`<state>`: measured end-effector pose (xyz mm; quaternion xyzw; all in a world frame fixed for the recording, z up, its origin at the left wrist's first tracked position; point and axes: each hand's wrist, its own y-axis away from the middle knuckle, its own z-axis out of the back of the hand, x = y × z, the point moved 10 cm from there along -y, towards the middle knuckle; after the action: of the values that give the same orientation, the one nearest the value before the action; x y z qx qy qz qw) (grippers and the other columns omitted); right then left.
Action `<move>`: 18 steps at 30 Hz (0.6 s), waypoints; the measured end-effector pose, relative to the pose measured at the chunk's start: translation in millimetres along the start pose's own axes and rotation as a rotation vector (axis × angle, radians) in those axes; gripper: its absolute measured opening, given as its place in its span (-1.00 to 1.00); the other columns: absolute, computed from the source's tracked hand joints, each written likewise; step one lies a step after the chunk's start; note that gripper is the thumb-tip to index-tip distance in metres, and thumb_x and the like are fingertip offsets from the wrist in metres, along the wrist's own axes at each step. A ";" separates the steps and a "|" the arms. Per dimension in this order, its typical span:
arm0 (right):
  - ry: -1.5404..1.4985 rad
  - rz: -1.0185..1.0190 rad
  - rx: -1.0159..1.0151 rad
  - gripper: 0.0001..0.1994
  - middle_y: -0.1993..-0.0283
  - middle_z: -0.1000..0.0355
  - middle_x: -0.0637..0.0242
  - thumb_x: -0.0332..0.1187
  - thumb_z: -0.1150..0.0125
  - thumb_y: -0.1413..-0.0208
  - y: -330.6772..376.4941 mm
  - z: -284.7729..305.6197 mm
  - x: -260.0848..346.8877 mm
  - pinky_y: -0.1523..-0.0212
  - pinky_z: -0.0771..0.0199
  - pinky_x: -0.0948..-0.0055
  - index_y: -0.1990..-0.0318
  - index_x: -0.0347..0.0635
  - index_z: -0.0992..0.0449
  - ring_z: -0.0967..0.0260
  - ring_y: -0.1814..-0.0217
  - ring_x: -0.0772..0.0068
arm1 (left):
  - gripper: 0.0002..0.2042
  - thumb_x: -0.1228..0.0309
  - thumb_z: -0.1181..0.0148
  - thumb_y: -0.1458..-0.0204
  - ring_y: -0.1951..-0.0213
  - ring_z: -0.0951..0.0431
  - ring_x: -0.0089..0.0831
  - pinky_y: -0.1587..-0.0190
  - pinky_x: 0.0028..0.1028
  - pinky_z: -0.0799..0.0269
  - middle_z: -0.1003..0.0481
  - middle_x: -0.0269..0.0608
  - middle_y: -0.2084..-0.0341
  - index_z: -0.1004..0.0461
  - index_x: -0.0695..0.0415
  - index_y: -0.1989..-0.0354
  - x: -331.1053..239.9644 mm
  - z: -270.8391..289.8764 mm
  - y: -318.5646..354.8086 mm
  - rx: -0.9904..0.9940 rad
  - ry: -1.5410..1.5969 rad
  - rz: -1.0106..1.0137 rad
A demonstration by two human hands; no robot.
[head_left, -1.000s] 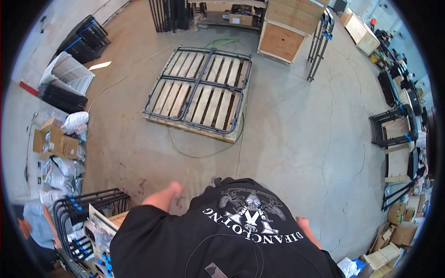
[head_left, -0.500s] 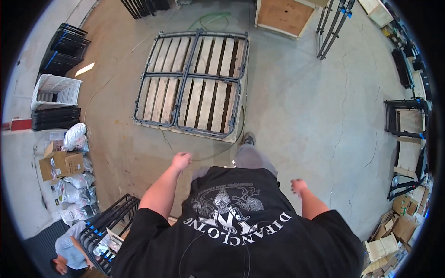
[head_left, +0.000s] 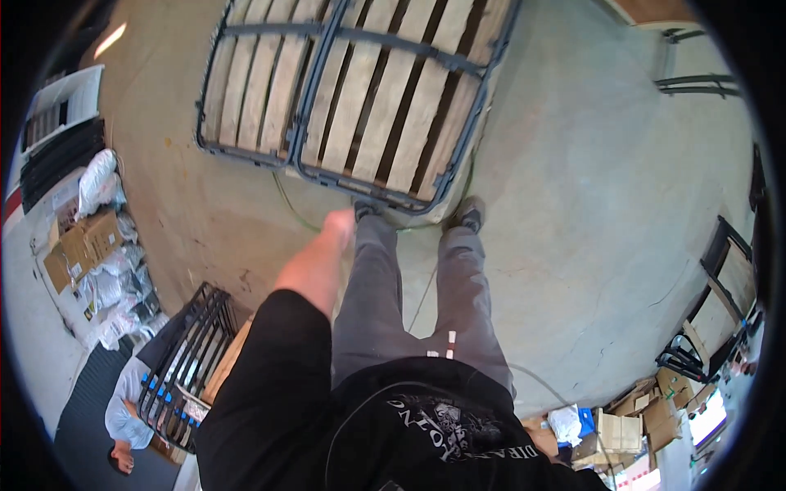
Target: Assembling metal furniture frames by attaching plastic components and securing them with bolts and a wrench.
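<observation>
Head-worn fisheye — facing down — torso (head_left: 368, 442) close, floor (head_left: 589, 196) farther.

Bold white capital letters (head_left: 501, 452) curve around a grey-and-white printed emblem (head_left: 458, 421) on the person's black short-sleeved fabric shirt (head_left: 368, 442), with folds hiding part of the lettering. A small white rectangular label (head_left: 76, 269) stands on the side of the open brown cardboard box (head_left: 67, 245) on the left, its print too small to read.
</observation>
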<state>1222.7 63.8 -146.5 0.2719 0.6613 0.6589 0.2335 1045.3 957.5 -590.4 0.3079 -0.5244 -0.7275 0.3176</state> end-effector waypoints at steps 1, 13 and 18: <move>-0.057 0.161 -0.029 -0.75 0.22 -0.60 0.09 -0.15 -0.11 -0.14 -94.2 -21.3 54.4 0.12 -0.57 -0.01 0.15 -0.04 -0.56 -0.56 0.10 -0.08 | -0.82 0.34 -0.01 -0.15 0.59 -0.30 -0.42 0.60 -0.29 -0.07 -0.37 -0.23 0.57 -0.39 0.10 0.48 -72.3 77.8 -5.9 -0.205 0.073 -0.123; -0.697 -0.422 -0.016 -0.73 0.25 -0.59 -0.02 -0.27 -0.08 -0.12 -85.4 186.3 125.7 0.13 -0.56 0.06 0.12 -0.15 -0.59 -0.57 0.14 -0.14 | -0.69 0.14 -0.08 -0.24 0.22 -0.55 -0.18 -0.17 0.09 -0.31 -0.52 -0.10 0.25 -0.38 0.11 0.03 -52.2 57.8 -124.3 -0.103 0.647 0.098; -0.313 -0.142 -0.085 -0.76 0.07 -0.60 0.15 -0.30 -0.21 0.00 -46.0 205.5 106.5 -0.01 -0.58 0.23 0.14 -0.02 -0.62 -0.53 -0.05 0.04 | -0.70 0.14 -0.15 -0.16 0.35 -0.49 -0.26 0.11 -0.14 -0.37 -0.43 -0.20 0.55 -0.36 0.01 0.55 -82.4 4.8 19.5 0.210 0.938 0.074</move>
<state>1278.2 288.7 -191.8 0.3134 0.6061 0.6177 0.3910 1094.4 1020.0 -561.0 0.6143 -0.4058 -0.4417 0.5127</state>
